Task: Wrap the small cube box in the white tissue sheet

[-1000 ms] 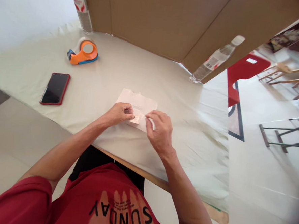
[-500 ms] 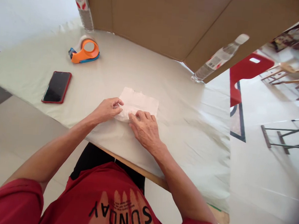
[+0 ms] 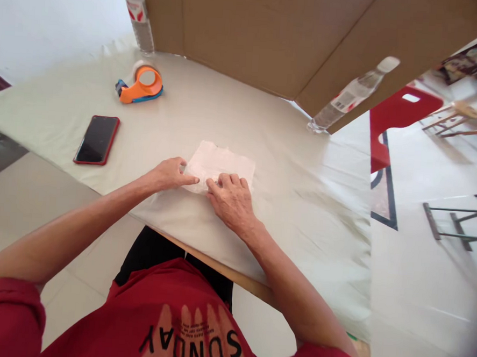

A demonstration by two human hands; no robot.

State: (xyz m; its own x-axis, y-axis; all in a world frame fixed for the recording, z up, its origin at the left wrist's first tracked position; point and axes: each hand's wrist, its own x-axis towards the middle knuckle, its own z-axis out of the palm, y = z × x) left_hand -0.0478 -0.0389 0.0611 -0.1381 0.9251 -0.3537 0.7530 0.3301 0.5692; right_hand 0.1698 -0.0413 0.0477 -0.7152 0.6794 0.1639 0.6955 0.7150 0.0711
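A white paper tissue [image 3: 225, 161] lies spread on the cloth-covered table in front of me, its near edge creased or folded over. My left hand [image 3: 170, 174] is at the tissue's left edge, thumb and forefinger apart, the thumb tip reaching over its near left corner. My right hand [image 3: 232, 199] rests on the near right part, fingers curled and pressed down close to the thumb, gripping the near edge. The tissue under the right palm and fingers is hidden.
A phone in a red case [image 3: 97, 140] lies to the left. Behind it is an orange tape dispenser [image 3: 147, 87]. Two plastic bottles, one far left [image 3: 141, 21] and a tilted-looking one at right [image 3: 350, 96], stand against a brown cardboard panel [image 3: 247, 33]. A red stool [image 3: 399, 115] is beyond the right edge.
My left hand has shifted slightly left, and its thumb and forefinger have spread apart. My right hand stays on the tissue's near edge. The view has moved slightly.
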